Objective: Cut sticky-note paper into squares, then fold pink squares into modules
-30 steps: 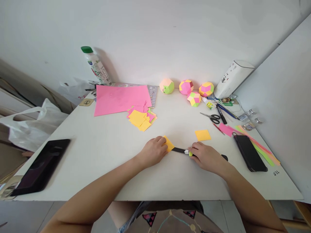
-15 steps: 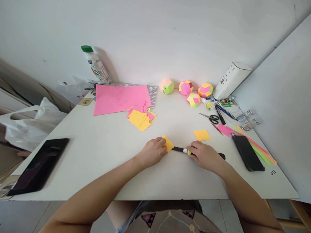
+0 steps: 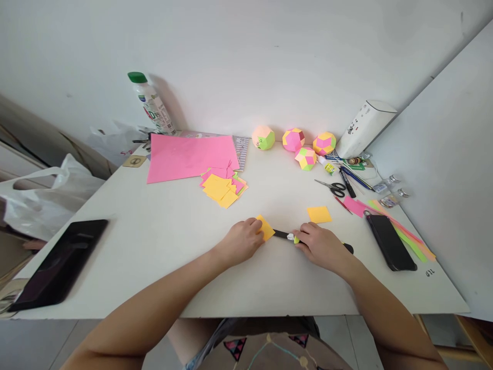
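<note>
My left hand (image 3: 241,240) rests on the white table (image 3: 162,241), fingers curled down on a small orange paper square (image 3: 266,227). My right hand (image 3: 321,246) grips a black marker (image 3: 283,235) with a white and yellow-green band; the marker lies flat with its tip touching the orange square's right edge. The marker's rear end (image 3: 347,248) sticks out behind my right hand. A second orange square (image 3: 319,214) lies loose just beyond my right hand.
A pile of orange and pink squares (image 3: 222,187) and a large pink sheet (image 3: 190,155) lie at the back left. Several paper balls (image 3: 293,140) sit at the back. Scissors (image 3: 334,187), pens, a black phone (image 3: 390,235) and paper strips lie right; a tablet (image 3: 57,262) left.
Both hands, the marker and the orange square hold the same pose; the whole scene has shifted slightly left in view as the head moved.
</note>
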{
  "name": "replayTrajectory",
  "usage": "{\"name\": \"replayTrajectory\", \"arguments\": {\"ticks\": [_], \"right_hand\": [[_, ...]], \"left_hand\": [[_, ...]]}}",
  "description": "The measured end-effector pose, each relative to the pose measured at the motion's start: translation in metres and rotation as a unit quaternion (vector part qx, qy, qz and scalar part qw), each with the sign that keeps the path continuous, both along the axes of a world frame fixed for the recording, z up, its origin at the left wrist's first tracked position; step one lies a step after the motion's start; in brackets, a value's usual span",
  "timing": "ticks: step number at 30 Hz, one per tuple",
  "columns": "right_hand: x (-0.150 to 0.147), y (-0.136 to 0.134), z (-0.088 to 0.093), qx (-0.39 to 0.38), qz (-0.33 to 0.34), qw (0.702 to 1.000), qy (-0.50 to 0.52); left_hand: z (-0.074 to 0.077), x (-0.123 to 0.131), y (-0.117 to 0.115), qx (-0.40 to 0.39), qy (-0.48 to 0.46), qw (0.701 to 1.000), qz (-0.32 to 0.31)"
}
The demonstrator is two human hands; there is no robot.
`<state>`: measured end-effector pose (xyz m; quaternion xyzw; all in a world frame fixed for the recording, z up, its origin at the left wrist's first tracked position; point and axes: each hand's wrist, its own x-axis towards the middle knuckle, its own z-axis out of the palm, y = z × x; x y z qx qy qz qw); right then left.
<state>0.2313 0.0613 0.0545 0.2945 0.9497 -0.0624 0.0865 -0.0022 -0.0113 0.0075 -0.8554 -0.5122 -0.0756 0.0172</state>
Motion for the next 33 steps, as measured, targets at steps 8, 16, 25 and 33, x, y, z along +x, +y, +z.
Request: {"name": "replayTrajectory", "arguments": {"ticks": [8,16,25,33], "right_hand": [[-0.002,-0.001,-0.006,0.024,0.001,1.0,0.01],[-0.009,-0.002,-0.008,0.031,-0.005,0.999,0.011],[-0.023,-0.002,-0.016,0.063,-0.014,0.997,0.032],[-0.035,-0.001,-0.018,0.069,-0.017,0.997,0.036]], "left_hand": [[0.001,0.0,-0.001,-0.002,0.004,1.0,0.002],[0.0,0.0,-0.001,0.013,-0.006,1.0,0.005],[0.001,0.002,-0.002,0.025,0.024,0.999,0.008],[0.002,0.001,-0.002,0.02,0.029,0.999,0.006]]}}
